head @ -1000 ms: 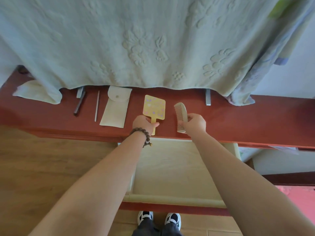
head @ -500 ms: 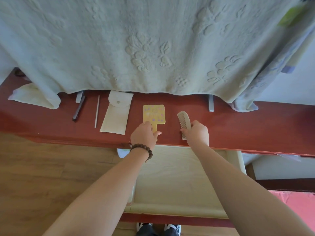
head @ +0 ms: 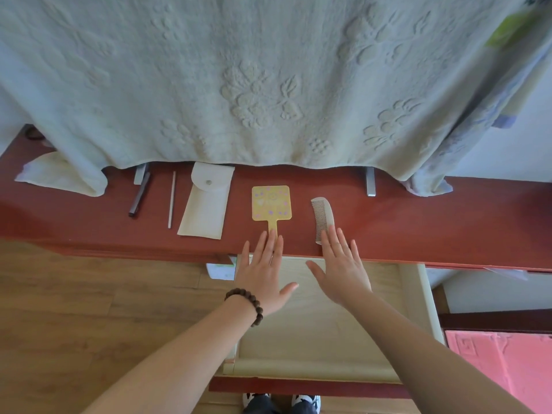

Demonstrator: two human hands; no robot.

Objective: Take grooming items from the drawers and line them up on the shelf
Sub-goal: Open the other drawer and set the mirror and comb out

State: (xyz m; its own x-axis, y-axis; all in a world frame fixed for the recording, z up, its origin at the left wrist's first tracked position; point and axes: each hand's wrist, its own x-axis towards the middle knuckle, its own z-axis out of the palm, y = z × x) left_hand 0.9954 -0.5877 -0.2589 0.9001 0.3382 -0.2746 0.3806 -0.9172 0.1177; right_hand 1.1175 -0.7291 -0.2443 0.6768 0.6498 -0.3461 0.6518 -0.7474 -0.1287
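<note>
Two flat hands, left hand (head: 263,271) and right hand (head: 340,271), fingers straight, beside curved toothed comb (head: 322,218).

Red-brown wooden shelf (head: 418,222) carries a row, left to right: dark slim pen-like tool (head: 139,196), thin silver stick (head: 172,199), cream fabric pouch with a snap flap (head: 206,201), yellow square hand mirror with a short handle (head: 271,203), pale curved comb (head: 323,217). Left hand (head: 263,273), beaded bracelet at wrist, flat with fingers straight, fingertips over the mirror handle's end. Right hand (head: 340,270) flat, fingertips at the comb's near end. Pale open drawer (head: 415,297) lies beneath both hands. Embossed pale-green towel (head: 239,85) hangs above the shelf.
</note>
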